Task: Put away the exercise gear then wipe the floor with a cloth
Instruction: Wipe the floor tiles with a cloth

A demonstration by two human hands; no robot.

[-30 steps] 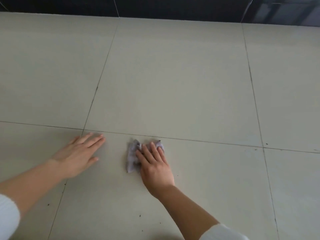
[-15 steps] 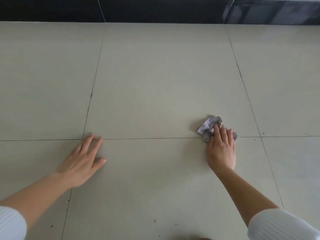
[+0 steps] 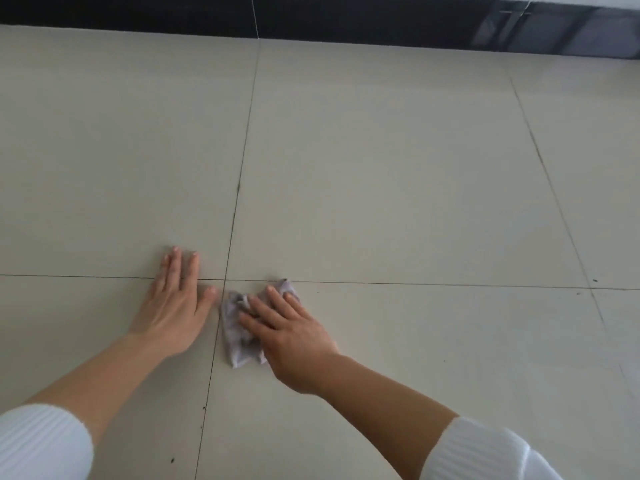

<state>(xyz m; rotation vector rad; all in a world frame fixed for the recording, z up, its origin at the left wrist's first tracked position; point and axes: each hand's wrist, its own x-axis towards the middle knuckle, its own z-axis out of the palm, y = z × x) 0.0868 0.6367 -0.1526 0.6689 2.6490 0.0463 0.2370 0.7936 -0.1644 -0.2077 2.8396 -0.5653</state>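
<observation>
Room ahead and toward three o'clock
I see bare floor (image 3: 398,168) up to the dark wall base (image 3: 346,32) at twelve; at the cloth's (image 3: 235,337) nine, my left hand (image 3: 175,310) lies flat just beside it.

The right hand (image 3: 291,330) hides much of the cloth (image 3: 235,341); both sleeves (image 3: 41,441) are cropped below.

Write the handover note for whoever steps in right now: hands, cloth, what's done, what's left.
Left hand: flat on the floor, fingers straight, holding nothing.
Right hand: presses the cloth to the floor with straight fingers.
Cloth: crumpled, just right of the tile joint crossing.
Done: no exercise gear in view; wiping is under way.
Left: dark specks on the near tiles need wiping.
</observation>
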